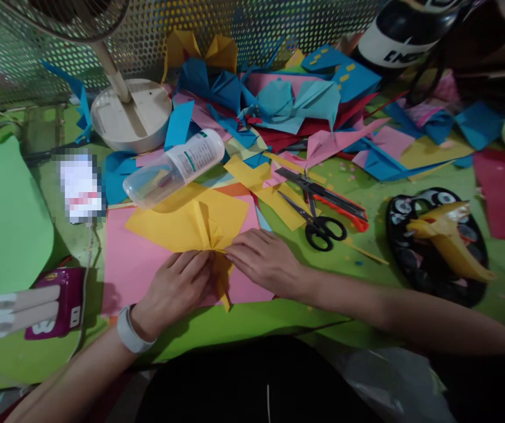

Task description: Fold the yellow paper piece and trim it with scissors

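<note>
A folded yellow paper shape (182,220) spreads over a pink paper sheet (133,264), its pleats gathered at the middle. My left hand (181,281), with a pale band on the wrist, is closed on the near left edge of the yellow paper. From the other side, my right hand (263,258) pinches the same paper near the gathered centre. A narrow yellow strip hangs below between both hands. Just behind the paper lies a clear plastic bottle (177,167) on its side. Black-handled scissors (320,229) and an orange utility knife (336,202) rest to the right.
Blue, pink, red and yellow folded papers (270,100) heap along the back. A white fan base (131,114), a lit phone (80,188) and a purple power bank (56,305) stand on the left. A black owl-shaped tray (396,247) holding a yellow object sits at right.
</note>
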### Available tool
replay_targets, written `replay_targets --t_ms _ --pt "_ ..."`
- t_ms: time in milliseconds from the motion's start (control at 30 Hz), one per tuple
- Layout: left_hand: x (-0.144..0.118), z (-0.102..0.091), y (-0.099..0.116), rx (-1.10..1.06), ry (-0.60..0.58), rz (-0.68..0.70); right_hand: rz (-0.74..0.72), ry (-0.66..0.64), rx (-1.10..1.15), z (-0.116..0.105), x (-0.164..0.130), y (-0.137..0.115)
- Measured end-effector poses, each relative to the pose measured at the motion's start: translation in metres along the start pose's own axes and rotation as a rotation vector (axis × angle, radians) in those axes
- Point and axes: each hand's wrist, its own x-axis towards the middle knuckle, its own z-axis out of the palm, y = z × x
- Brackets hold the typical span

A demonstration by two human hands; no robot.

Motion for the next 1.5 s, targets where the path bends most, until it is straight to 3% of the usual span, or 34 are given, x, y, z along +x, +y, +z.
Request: replay_targets --t_ms 100,200,667,933,1233,1500 --pt "0.001 -0.001 0.0 0.025 0.0 0.002 0.155 -0.014 0.106 -0.001 0.002 0.0" --pt "0.002 -0.001 0.0 0.032 0.008 0.004 0.184 -0.019 0.168 -0.001 0.004 -0.001" --pt "-0.001 0.001 -0.001 0.036 -0.001 0.006 -0.239 0.055 -0.045 -0.005 0.001 0.009" --pt "0.001 0.001 0.0 0.061 0.019 0.009 -0.159 0.075 -0.048 0.003 0.005 0.009" --pt "0.0 0.002 -0.001 0.038 0.01 0.0 -0.401 0.014 -0.088 -0.007 0.011 0.017" --pt "0.002 0.001 0.0 0.045 0.016 -0.027 -0.405 -0.011 -0.144 -0.011 0.012 0.014"
